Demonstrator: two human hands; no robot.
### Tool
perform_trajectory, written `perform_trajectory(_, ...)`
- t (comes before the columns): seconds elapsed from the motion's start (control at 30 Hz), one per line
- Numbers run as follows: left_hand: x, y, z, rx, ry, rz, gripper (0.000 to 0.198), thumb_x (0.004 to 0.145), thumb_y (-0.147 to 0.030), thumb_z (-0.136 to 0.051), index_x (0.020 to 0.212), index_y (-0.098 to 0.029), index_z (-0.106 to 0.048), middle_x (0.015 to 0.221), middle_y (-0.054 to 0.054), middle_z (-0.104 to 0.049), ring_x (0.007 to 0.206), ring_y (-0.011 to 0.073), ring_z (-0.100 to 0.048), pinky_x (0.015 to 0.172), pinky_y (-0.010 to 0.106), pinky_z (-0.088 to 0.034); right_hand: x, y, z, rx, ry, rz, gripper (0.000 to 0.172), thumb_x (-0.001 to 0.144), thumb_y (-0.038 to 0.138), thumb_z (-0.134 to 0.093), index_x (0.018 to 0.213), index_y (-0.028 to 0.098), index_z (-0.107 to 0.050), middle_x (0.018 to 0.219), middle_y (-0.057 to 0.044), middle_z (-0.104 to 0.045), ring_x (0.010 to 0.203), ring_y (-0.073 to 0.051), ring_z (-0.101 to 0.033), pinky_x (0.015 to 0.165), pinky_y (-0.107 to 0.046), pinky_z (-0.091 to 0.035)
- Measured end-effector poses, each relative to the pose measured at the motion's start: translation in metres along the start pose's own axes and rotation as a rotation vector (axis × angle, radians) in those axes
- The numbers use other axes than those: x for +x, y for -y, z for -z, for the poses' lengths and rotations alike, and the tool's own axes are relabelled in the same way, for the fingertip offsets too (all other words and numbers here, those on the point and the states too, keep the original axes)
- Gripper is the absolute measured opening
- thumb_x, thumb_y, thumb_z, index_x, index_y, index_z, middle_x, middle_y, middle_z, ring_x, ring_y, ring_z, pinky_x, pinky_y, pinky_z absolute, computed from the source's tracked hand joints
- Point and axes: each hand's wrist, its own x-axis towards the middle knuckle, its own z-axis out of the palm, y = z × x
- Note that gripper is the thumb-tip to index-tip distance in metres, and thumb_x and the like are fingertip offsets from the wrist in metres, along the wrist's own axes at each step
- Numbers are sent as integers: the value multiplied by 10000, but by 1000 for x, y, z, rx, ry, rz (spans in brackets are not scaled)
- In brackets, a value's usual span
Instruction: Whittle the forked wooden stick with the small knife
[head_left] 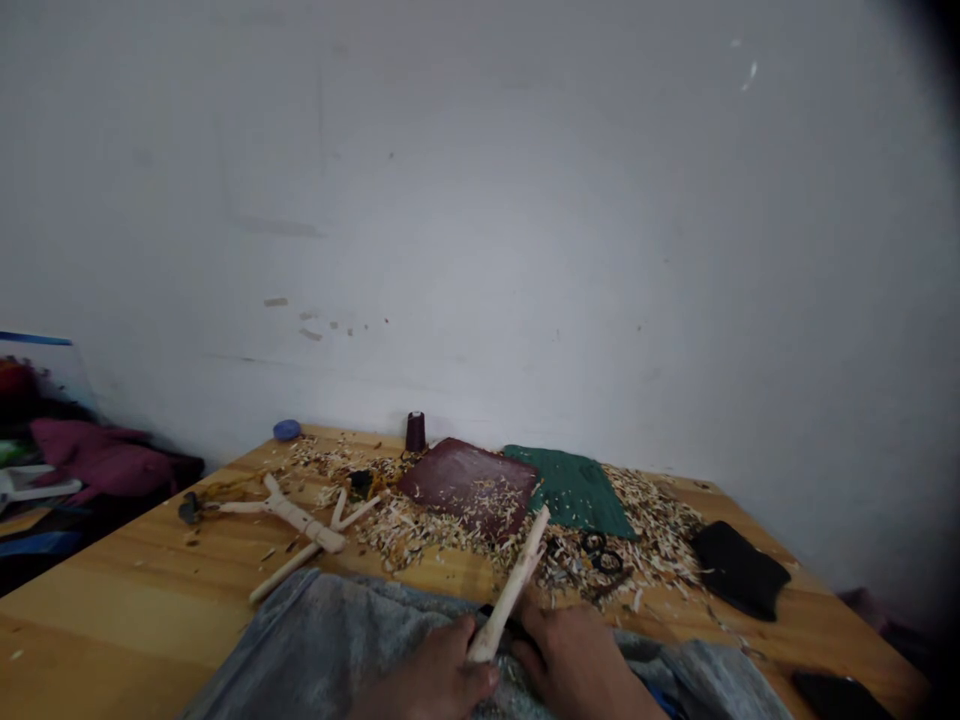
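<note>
Stick (510, 590) status? Pale wood, looks whittled.

Held low over the lap, upper end tilted toward 1 o'clock. Left hand (427, 680) closed around its lower end.

Right hand (570, 660)?

Just beside it, fingers bent in toward the Stick. Dark item (496, 622) between the hands, mostly hidden. Can't tell if Right hand grips that, the Stick, or both.

Handling?

My read: light, stiff, dry. Narrow top end could snap under side load. Take hold low on the thicker section, not at the tip.

Around the hands?

Grey cloth (315, 640) across the lap, up against the wooden table (112, 600). Past that, wood shavings (645, 530) spread from 11 to 2, black-handled scissors (604, 553) lying in them at 12.

Further out?

Carved wooden figure (292, 515) at 11. Dark red pad (465, 487) at 12, green mat (570, 490) just right of it, black pad (739, 568) at 2. Far edge: blue ball (286, 430) and dark thread cone (415, 432). White wall (480, 220) behind.
</note>
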Motion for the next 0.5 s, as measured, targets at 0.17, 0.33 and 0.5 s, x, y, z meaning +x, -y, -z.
perform_trajectory(0.17,-1,-1,1,-38,10,-11,93,812,-317,-419,835,-228,-432,625,-41,-521,464,114,-496,432,202,-346,2,-5,-1,-2,-14,-38,304,828,315,-470,1097,266,-603,883,-46,-704,785,-227,-647,653,-262,-405)
perform_trajectory(0.33,-2,0,2,-88,40,-37,118,822,-336,-415,848,-220,-415,634,-34,-525,446,109,-476,408,194,-331,15,-26,-3,-97,-34,-248,254,877,325,-428,984,236,-640,855,-83,-701,782,-251,-655,652,-304,-434)
perform_trajectory(0.5,0,6,1,-101,57,-31,176,840,-393,-406,876,-222,-415,665,-27,-554,438,104,-485,413,194,-338,22,-37,3,-165,-24,-365,243,890,323,-436,952,197,-633,824,-109,-695,792,-264,-659,669,-335,-455)
